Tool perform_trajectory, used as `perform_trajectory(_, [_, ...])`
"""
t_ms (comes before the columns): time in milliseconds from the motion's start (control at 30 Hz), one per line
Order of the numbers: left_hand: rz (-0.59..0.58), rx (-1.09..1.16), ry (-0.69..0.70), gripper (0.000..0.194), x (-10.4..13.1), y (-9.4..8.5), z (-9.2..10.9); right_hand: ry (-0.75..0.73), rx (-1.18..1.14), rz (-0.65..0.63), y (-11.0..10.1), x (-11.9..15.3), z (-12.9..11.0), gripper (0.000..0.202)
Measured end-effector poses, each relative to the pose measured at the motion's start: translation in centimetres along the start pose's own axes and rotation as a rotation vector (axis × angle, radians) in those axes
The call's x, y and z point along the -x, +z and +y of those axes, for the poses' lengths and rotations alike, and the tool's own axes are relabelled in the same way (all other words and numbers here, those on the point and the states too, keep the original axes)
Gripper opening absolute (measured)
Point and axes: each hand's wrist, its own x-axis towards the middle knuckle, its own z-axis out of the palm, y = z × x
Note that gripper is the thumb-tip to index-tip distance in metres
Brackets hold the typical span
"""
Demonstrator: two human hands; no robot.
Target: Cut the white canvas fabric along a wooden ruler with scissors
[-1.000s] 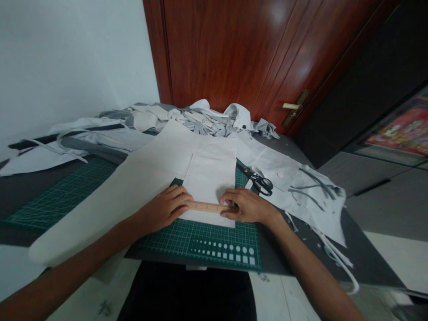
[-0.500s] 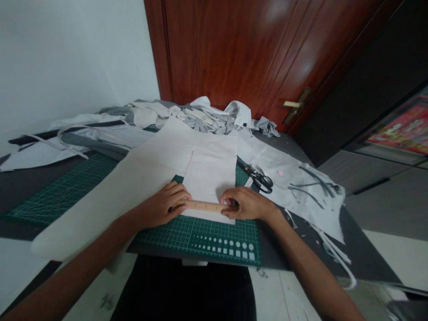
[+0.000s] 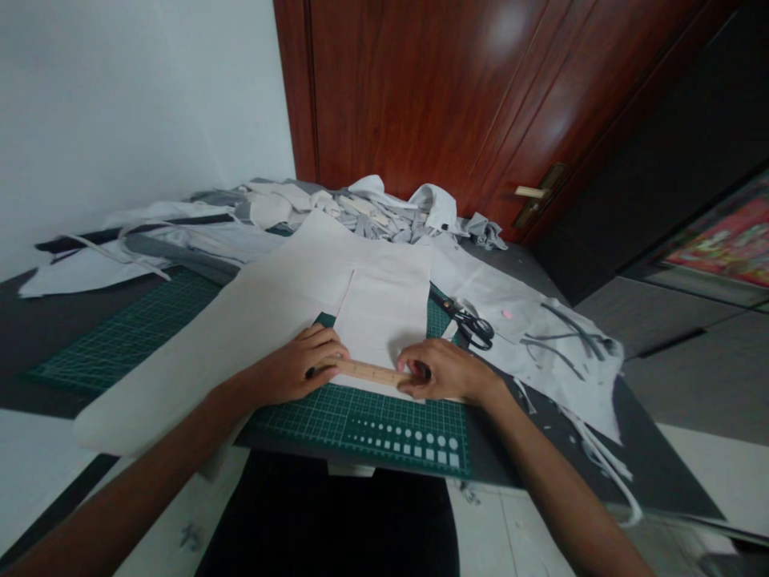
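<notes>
A light wooden ruler (image 3: 372,373) lies across the lower part of a white rectangular piece of cloth or paper (image 3: 384,312). My left hand (image 3: 303,365) grips the ruler's left end between thumb and fingers. At its right end, my right hand (image 3: 441,369) pinches it with curled fingers. The ruler slants slightly, its right side nearer to me. Beneath the white piece are a large cream sheet (image 3: 264,320), which spreads to the left, and a green cutting mat (image 3: 300,425). Black-handled scissors (image 3: 472,324) rest to the right of the white piece.
Fabric scraps (image 3: 384,216) are heaped at the back by the wooden door (image 3: 420,96). More cloth with dark strips (image 3: 553,336) covers the table's right side. Folded fabric (image 3: 198,244) and another green mat (image 3: 126,336) lie on the left.
The ruler has tilted a little, its right end coming slightly nearer to me. Both hands keep their hold, and the whole view has shifted slightly.
</notes>
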Motion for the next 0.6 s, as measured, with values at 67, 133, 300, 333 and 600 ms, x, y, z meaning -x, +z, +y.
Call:
perform_trajectory(67, [-0.002, 0.011, 0.001, 0.02, 0.02, -0.01, 0.0, 0.01, -0.004, -0.01, 0.01, 0.02, -0.18, 0.018])
perform_trajectory(133, [-0.005, 0.026, 0.0, 0.019, 0.04, -0.03, 0.01, 0.012, -0.007, -0.016, -0.05, 0.02, -0.28, 0.018])
perform_trajectory(300, [-0.015, 0.056, -0.001, 0.019, -0.05, -0.21, 0.25, 0.007, -0.033, -0.023, -0.32, 0.05, -0.38, 0.019])
perform_trajectory(333, [-0.017, 0.058, -0.001, 0.019, -0.09, -0.27, 0.33, 0.009, -0.038, -0.021, -0.36, 0.07, -0.42, 0.019])
perform_trajectory(600, [-0.032, 0.072, 0.001, 0.021, -0.04, -0.44, 0.34, 0.019, -0.027, -0.023, -0.44, 0.23, -0.66, 0.018])
